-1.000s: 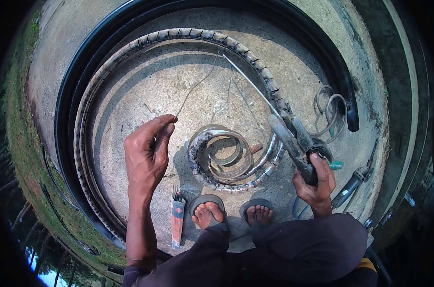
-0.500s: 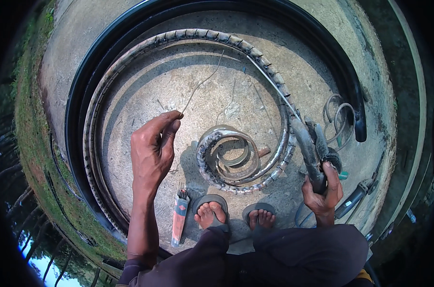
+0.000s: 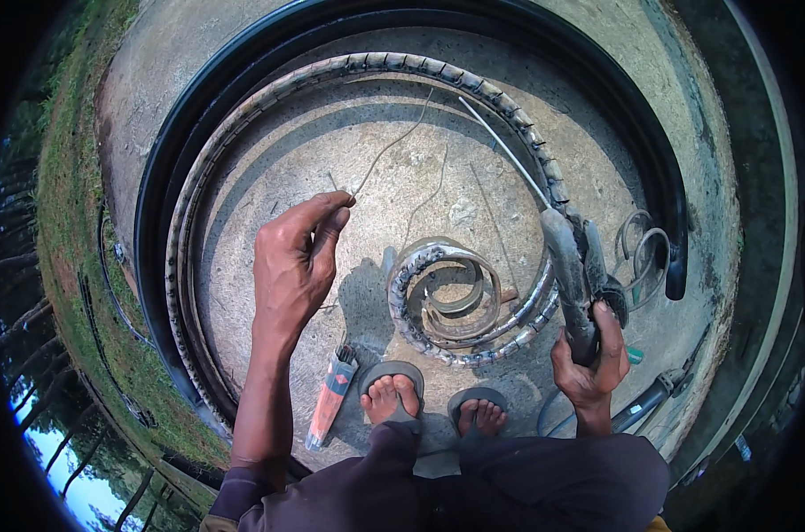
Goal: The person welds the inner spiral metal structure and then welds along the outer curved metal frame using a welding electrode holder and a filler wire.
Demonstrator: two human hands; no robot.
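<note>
Thumb and fingers of my left hand pinch a thin, bent wire, which points up and away over the concrete. My right hand is wrapped round the handle of a worn, dark grey welding electrode holder. A straight pale welding rod sticks out of the holder's jaws toward the far left, its tip near the inner side of a notched metal strip. This long strip curves round in front of me and ends in a tight scroll between my hands.
A large black curved channel surrounds the strip. An open packet of welding rods lies left of my sandalled feet. At right are a looped cable and a dark, cylindrical hand tool. Loose wires lie on the concrete; grass borders it at left.
The view has shifted slightly, so most things on the ground appear further right. My left hand has moved a little farther away with the wire. Both hands keep their grip.
</note>
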